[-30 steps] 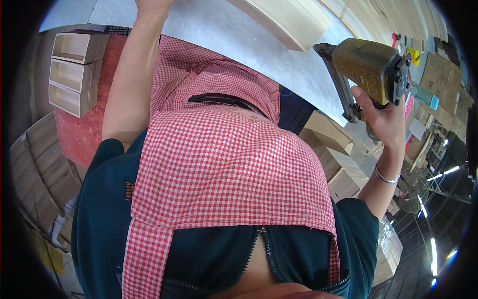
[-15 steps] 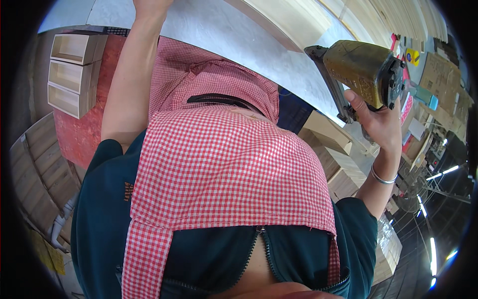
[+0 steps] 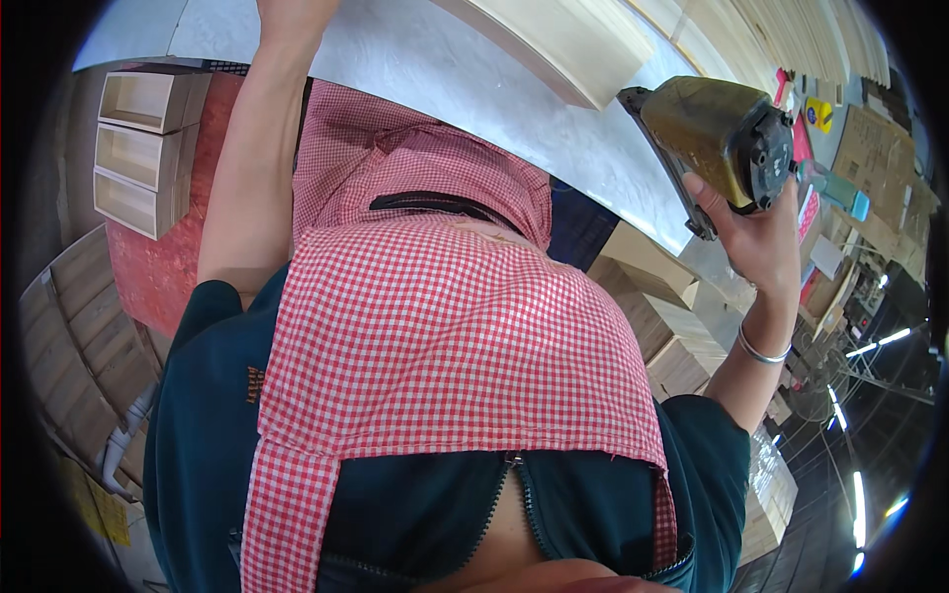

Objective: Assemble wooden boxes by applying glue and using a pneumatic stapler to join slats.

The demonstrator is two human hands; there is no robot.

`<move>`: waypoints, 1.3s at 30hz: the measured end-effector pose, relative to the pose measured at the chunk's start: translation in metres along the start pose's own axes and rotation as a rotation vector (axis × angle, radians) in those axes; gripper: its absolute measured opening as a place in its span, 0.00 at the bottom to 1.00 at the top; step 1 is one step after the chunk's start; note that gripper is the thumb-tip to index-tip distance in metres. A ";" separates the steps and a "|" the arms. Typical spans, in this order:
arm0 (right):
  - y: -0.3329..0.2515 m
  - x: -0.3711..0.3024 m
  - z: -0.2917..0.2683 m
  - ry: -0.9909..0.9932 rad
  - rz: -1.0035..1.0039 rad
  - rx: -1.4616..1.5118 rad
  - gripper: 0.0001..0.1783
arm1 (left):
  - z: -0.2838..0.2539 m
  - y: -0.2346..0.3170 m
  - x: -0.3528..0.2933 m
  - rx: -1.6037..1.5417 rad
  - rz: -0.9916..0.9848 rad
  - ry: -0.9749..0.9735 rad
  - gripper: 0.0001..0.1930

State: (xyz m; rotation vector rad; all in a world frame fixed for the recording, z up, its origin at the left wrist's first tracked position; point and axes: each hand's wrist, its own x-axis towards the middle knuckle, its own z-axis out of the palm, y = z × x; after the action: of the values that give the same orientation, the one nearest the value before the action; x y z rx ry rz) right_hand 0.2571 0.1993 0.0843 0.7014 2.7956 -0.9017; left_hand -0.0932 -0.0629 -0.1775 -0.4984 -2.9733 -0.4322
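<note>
My right hand (image 3: 756,237) is wrapped round the handle of a worn brass-coloured nail gun (image 3: 702,119) with a black end cap. The gun's narrow black nose points up and to the left, near the end of a pale wooden piece (image 3: 563,49) lying on the grey-white worktable (image 3: 435,89). Part of the grip is hidden behind my fingers. At the top edge, only the wrist and back of my left hand (image 3: 297,15) show over the table; its fingers are out of the picture.
Three stacked pale wooden boxes (image 3: 133,153) stand on a red surface (image 3: 148,272) at the left. Long pale boards (image 3: 811,35) are piled at the far right. Wooden boxes (image 3: 652,287) sit below the table's right side. Cardboard (image 3: 880,148) lies farther right.
The nail gun has shifted slightly right and turned a little in my right hand's grip. My left arm has moved slightly left.
</note>
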 end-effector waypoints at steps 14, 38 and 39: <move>0.010 -0.002 -0.005 0.121 0.010 -0.015 0.21 | 0.067 -0.046 0.016 -0.760 -0.232 0.078 0.08; 0.006 -0.015 0.003 0.078 -0.036 -0.023 0.25 | -0.101 0.085 -0.043 -0.996 -0.149 0.067 0.08; 0.006 -0.015 0.005 0.079 -0.034 -0.024 0.25 | -0.094 0.080 -0.042 -0.998 -0.148 0.065 0.08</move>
State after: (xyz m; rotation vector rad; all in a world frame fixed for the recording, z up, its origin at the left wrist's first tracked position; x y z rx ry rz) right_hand 0.2733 0.1946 0.0814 0.7032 2.8903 -0.8631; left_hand -0.0225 -0.0304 -0.0727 -0.2932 -2.5250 -1.8995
